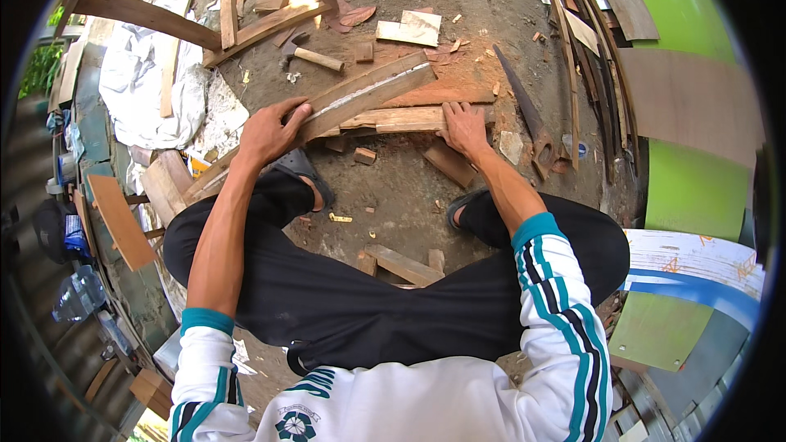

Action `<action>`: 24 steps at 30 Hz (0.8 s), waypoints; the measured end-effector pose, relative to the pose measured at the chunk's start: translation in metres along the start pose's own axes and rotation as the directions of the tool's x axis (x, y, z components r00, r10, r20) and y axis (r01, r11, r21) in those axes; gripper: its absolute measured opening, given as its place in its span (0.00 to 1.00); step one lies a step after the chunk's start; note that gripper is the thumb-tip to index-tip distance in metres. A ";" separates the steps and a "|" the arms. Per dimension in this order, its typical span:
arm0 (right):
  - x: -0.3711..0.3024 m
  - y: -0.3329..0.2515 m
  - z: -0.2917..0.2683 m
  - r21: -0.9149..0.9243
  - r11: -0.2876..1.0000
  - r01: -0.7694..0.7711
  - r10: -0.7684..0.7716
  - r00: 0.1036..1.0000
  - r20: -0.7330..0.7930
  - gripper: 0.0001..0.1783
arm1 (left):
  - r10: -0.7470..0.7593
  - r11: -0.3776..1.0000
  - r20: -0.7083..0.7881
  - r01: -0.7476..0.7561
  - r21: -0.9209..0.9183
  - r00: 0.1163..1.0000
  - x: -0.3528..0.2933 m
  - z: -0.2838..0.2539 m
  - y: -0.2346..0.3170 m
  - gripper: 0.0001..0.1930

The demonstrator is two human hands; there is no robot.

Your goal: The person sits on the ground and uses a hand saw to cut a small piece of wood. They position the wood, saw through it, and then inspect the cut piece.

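White sweatshirt [426, 401] closest to us in the head view, black trousers [368, 311] folded just beyond it, and out past the knees both hands are on the wood! Left hand [270, 133] has a firm hold on a long board [368, 90], thumb and fingers clamped about its middle stretch. Right hand [465, 127] is over at the right end of a pale plank [393, 120], fingers laid across the top; whether it grips or merely presses, I cannot tell, the underside is hidden. Now look at the angle, because everything turns on it: the long board slants from lower left to upper right, the pale plank runs nearly crosswise, and they come together just right of the left hand, fanning apart toward the right. That makes the left hand the nearer one to the meeting place, with the right hand at the far end of the plank! A reddish board [446, 96] lies just beyond, the hammer [321, 59] rests farther out, and to the right hand's right sits the handsaw [528, 115], handle toward the person, blade pointing away
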State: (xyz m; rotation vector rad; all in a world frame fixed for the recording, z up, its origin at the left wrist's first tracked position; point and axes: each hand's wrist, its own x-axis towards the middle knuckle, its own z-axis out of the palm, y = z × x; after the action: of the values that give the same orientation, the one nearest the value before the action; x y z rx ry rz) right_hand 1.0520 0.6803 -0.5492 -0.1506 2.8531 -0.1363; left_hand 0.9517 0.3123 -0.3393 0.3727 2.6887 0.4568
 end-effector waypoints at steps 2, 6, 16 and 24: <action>-0.003 -0.003 0.010 -0.026 1.000 0.006 -0.007 0.999 -0.039 0.35 | 0.019 0.999 0.018 -0.020 0.036 1.000 0.004 0.005 0.003 0.27; -0.007 -0.014 0.016 -0.003 0.996 -0.086 0.086 0.990 -0.115 0.35 | 0.020 0.999 0.029 -0.021 0.039 0.999 0.002 0.006 0.012 0.27; -0.003 -0.013 0.016 0.195 0.969 -0.151 0.169 0.982 -0.083 0.43 | 0.010 1.000 0.081 -0.011 0.004 0.997 0.002 0.008 0.007 0.27; -0.010 0.034 -0.014 0.240 0.894 -0.378 0.396 0.917 -0.034 0.41 | 0.055 0.998 0.142 -0.052 -0.023 0.988 0.007 0.012 0.011 0.28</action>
State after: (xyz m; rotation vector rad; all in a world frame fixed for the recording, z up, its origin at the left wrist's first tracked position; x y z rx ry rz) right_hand 1.0544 0.7159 -0.5363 0.4813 2.8514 -0.3922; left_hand 0.9527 0.3279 -0.3479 0.4558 2.5391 0.4534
